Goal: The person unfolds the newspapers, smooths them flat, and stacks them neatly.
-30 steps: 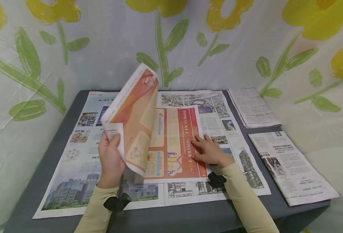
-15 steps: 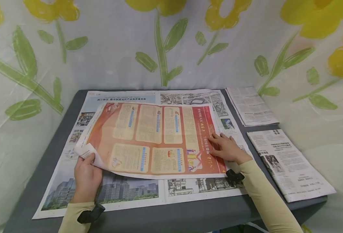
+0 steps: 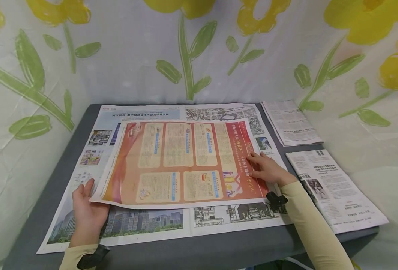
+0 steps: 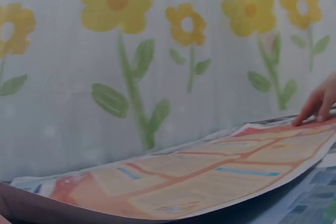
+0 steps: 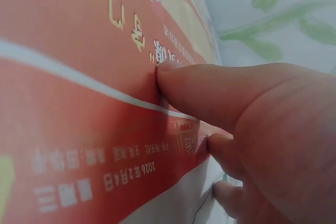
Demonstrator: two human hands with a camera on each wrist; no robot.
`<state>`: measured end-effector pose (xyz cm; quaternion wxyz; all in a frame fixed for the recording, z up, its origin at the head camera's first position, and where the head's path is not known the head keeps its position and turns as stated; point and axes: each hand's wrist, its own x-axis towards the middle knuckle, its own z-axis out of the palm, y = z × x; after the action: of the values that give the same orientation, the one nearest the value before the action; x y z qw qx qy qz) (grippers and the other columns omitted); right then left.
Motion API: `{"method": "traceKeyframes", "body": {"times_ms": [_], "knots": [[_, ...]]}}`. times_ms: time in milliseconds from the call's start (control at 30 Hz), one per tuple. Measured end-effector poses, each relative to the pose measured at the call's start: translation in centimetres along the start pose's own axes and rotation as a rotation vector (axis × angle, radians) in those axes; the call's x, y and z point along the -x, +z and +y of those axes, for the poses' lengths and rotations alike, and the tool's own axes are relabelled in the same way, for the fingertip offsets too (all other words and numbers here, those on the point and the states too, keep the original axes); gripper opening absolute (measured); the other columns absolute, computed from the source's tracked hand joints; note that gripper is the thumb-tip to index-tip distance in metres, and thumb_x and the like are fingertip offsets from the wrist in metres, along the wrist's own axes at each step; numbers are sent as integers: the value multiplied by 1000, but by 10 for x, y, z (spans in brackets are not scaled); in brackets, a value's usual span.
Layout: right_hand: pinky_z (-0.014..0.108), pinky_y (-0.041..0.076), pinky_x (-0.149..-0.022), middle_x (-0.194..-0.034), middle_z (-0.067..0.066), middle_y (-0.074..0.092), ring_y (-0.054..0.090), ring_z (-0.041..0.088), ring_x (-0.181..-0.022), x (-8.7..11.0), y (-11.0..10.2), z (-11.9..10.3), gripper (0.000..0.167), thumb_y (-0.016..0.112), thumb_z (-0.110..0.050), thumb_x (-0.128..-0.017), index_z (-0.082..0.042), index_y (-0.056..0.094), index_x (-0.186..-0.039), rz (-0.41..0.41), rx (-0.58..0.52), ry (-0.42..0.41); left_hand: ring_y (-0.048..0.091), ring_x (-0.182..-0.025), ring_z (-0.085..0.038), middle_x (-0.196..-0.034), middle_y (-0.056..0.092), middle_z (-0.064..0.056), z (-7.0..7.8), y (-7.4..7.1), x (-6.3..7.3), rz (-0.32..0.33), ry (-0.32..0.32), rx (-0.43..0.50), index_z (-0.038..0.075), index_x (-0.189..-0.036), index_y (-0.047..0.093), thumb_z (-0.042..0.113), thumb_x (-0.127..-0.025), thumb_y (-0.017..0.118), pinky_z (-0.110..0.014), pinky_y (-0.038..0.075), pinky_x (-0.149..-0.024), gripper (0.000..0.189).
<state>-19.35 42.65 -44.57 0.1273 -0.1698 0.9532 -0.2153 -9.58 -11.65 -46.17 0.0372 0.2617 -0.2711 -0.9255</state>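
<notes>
A newspaper sheet with orange-red panels (image 3: 182, 169) lies over a larger spread-out newspaper (image 3: 84, 174). At its near left corner is my left hand (image 3: 89, 212), thumb raised and fingers relaxed, with the sheet's corner overlapping the palm. The orange-red sheet (image 4: 173, 187) bows along its near edge in the left wrist view, standing off the paper beneath. On the red right-hand margin, my right hand (image 3: 269, 169) rests with its fingertips on the print. Seen from the right wrist, the thumb (image 5: 210, 90) and fingers touch the red page (image 5: 105, 124) on either side of a pale curved line.
Two folded newspapers lie along the table's right side, one at the back (image 3: 293, 125) and one nearer (image 3: 337, 191). The dark grey table (image 3: 199, 249) shows around them. A curtain with yellow flowers (image 3: 124, 56) hangs behind and at both sides.
My left hand has swung the raised page down leftward, laying the sheet open, then let go of its corner and moved slightly left. My right hand has moved right with the red margin.
</notes>
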Motion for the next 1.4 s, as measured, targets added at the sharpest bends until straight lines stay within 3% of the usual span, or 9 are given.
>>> {"method": "traceKeyframes", "body": {"times_ms": [100, 233, 367, 467, 567, 667, 833, 1100, 1400], "knots": [[74, 27, -114, -165, 29, 26, 15, 64, -148, -1, -3, 2, 69, 72, -23, -94, 2, 44, -152, -17, -27, 16, 19, -156, -6, -144, 47, 17, 8, -6, -2, 8, -9, 1, 40, -158, 18, 41, -110, 34, -29, 8, -130, 51], [73, 28, -115, -166, 28, 24, 14, 62, -149, -1, -5, 4, 69, 72, -22, -95, 1, 43, -153, -21, -40, 28, 20, -157, -9, -145, 54, 10, 15, -5, 2, 24, 74, -140, 37, -162, 14, 32, -110, 42, -29, 7, -130, 60], [76, 26, -113, -162, 32, 31, 21, 66, -145, 1, -1, 3, 65, 72, -17, -93, 2, 46, -151, 30, -12, -4, 25, -156, -13, -167, 28, 1, 20, 21, 17, 87, 343, -503, 23, -163, 24, 23, -109, 42, -28, 13, -129, 56], [78, 22, -114, -159, 33, 35, 26, 65, -144, 5, 6, -9, 64, 72, -19, -94, 2, 48, -149, 94, 13, -18, 25, -156, -14, -169, 29, -1, 24, 52, 26, 62, 500, -847, 20, -160, 34, 18, -108, 45, -31, 18, -129, 54], [76, 22, -115, -158, 33, 36, 27, 60, -147, 9, 12, -37, 63, 70, -21, -96, 2, 48, -150, 120, 14, -63, 30, -156, -29, -166, 35, -9, 22, 88, 25, -85, 604, -1257, 16, -158, 40, 20, -106, 51, -50, 26, -126, 53], [72, 25, -117, -160, 31, 35, 29, 54, -149, 11, 21, -72, 62, 67, -23, -98, 1, 47, -151, 73, 6, -153, 24, -155, -45, -166, 31, -21, 3, 122, 10, -345, 651, -1610, 10, -157, 39, 25, -104, 54, -68, 21, -121, 57], [66, 33, -116, -160, 26, 38, 35, 48, -149, 11, 44, -121, 60, 64, -30, -100, -5, 48, -152, -46, 31, -293, 15, -153, -56, -166, 20, -31, -62, 161, -33, -711, 537, -2015, 7, -159, 35, 35, -105, 51, -72, 15, -120, 62], [72, 23, -119, -165, 22, 33, 27, 50, -153, 8, 85, -160, 56, 58, -38, -104, -15, 47, -154, -44, 97, -250, 2, -157, -52, -171, 8, -23, -141, 163, -85, -790, 469, -2316, 21, -164, 26, 40, -110, 32, -70, 8, -124, 57], [70, 19, -121, -169, 21, 22, 18, 50, -156, 13, 100, -163, 57, 53, -41, -106, -20, 42, -157, -27, 207, -163, 3, -158, -49, -173, 6, -16, -157, 161, -89, -805, 488, -2341, 25, -164, 24, 42, -111, 28, -70, 9, -123, 56]]}}
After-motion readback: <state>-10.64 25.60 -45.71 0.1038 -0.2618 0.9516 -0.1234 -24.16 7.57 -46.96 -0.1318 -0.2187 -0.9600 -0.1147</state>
